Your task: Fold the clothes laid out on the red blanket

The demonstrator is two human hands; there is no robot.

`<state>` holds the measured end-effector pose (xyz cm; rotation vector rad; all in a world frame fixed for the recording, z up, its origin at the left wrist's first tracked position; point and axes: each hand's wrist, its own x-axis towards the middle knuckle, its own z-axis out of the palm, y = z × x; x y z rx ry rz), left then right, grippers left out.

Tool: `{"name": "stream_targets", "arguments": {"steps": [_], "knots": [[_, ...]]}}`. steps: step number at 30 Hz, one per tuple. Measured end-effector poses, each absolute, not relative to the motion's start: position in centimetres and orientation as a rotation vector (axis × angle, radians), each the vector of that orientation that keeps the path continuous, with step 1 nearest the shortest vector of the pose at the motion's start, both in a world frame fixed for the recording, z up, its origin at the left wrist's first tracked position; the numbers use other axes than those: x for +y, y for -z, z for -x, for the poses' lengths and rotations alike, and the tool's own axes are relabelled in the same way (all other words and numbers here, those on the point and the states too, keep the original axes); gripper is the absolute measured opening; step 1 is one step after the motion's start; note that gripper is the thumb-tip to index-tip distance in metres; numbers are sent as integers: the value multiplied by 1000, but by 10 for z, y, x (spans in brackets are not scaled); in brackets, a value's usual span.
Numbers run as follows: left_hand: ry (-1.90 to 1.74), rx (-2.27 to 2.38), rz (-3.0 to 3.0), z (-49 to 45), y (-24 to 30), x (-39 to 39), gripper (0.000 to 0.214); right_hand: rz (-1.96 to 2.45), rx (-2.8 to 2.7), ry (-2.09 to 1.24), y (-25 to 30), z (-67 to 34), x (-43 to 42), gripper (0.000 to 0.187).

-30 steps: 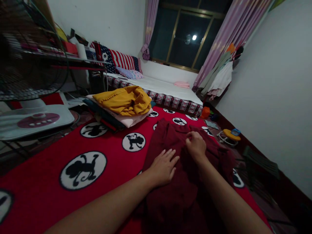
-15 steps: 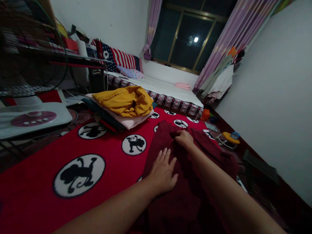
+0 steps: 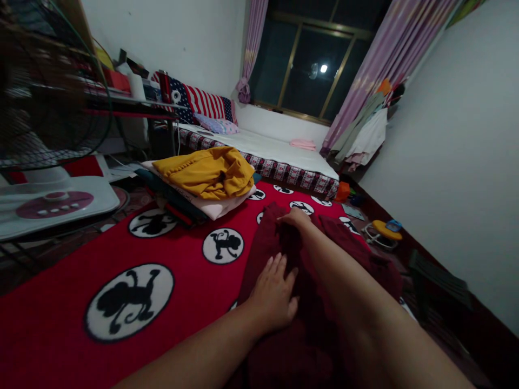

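L hand (image 3: 274, 297) flat, fingers loosely spread on maroon garment (image 3: 263, 243); R hand (image 3: 297, 218) ahead, fingers narrowed, grip unclear. Prob. straightening; next needs steady L palm.

Bare left hand (image 3: 273, 296) and right hand (image 3: 298, 218)
Forearms (image 3: 211, 344) bare too, smooth, widening away from the narrower wrists (image 3: 252, 314).

maroon garment (image 3: 263, 243): deep wine red, plain. blanket (image 3: 190, 286): bright red, white discs ringed dark, black monkey figure in each. top cloth on pile (image 3: 203, 170): mustard yellow; cloth under it (image 3: 227, 207): pale pink. bed top (image 3: 267, 143) white. cushion (image 3: 206, 102): navy with white stars, red-white stripes. curtains (image 3: 377, 59): light purple. stool seat (image 3: 387, 230): yellow.
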<state>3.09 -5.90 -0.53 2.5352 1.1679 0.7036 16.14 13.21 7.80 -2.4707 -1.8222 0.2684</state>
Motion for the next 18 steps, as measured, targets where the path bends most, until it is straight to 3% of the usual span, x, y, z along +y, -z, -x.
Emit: {"name": "stream_targets", "arguments": {"steps": [7, 12, 18], "knots": [[-686, 1156, -2508, -31, 2, -59, 61, 2343, -2126, -267, -78, -155, 145, 24], [-708, 1152, -2483, -32, 5, -59, 61, 2197, -2200, -77, -81, -152, 146, 18], [-751, 1134, -2483, -32, 7, -60, 61, 1988, -2120, 238, -76, -151, 154, 24]]}}
